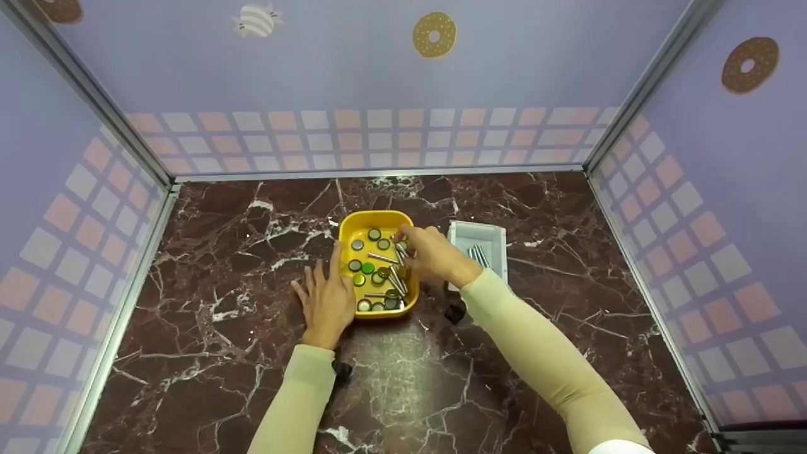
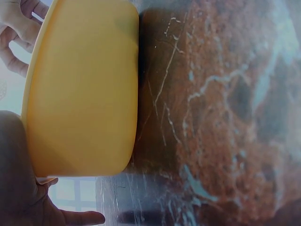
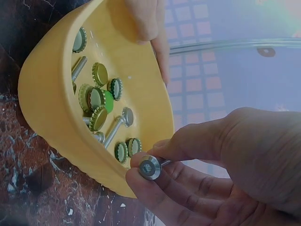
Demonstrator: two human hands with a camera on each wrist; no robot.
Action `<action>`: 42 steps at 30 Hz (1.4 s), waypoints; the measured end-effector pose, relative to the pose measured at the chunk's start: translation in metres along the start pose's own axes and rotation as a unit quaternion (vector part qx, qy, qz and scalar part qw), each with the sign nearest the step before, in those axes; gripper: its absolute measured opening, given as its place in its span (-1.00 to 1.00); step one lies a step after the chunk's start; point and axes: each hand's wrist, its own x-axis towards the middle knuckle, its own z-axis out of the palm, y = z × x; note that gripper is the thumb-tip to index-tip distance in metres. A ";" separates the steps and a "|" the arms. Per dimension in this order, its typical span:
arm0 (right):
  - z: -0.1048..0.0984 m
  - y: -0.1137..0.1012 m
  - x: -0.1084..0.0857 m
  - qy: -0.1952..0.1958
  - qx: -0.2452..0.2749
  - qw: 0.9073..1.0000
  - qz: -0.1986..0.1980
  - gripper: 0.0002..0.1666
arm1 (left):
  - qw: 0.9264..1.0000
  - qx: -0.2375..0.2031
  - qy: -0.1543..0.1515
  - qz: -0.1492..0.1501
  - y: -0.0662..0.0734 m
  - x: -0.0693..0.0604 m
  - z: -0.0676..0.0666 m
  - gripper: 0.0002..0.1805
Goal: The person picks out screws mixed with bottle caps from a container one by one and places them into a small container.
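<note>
A yellow tub (image 1: 378,217) holds several bottle caps (image 3: 99,74) and metal bolts (image 3: 114,132). Over its right side, my right hand (image 1: 435,252) pinches one bolt (image 3: 149,167) between thumb and fingers; its round head with a hex socket faces the right wrist camera. My left hand (image 1: 328,299) rests against the tub's left rim, fingers straight and spread, with the thumb over the edge. From the left wrist, the tub's outer wall (image 2: 84,94) fills much of the view. A light grey bin (image 1: 476,230) right of the tub contains several bolts (image 1: 479,256), partly behind my right forearm.
The dark red marbled tabletop (image 1: 239,372) lies under both containers. Lilac walls with pink and white squares (image 1: 378,139) enclose the table at the back and both sides. Black straps or mounts (image 1: 455,311) sit at the wrists.
</note>
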 end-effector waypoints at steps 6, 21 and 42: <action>-0.006 0.008 -0.005 0.007 0.011 1.000 -0.019 -0.49 | 1.000 -0.003 0.003 0.000 0.000 0.000 -0.001 -0.22; -0.023 0.033 -0.022 0.022 0.026 0.999 0.014 -0.52 | 1.000 -0.010 -0.002 -0.001 -0.001 -0.001 -0.001 -0.20; -0.049 0.075 -0.044 0.027 0.103 0.991 0.085 -0.46 | 1.000 -0.006 -0.007 -0.004 -0.001 0.000 -0.002 -0.20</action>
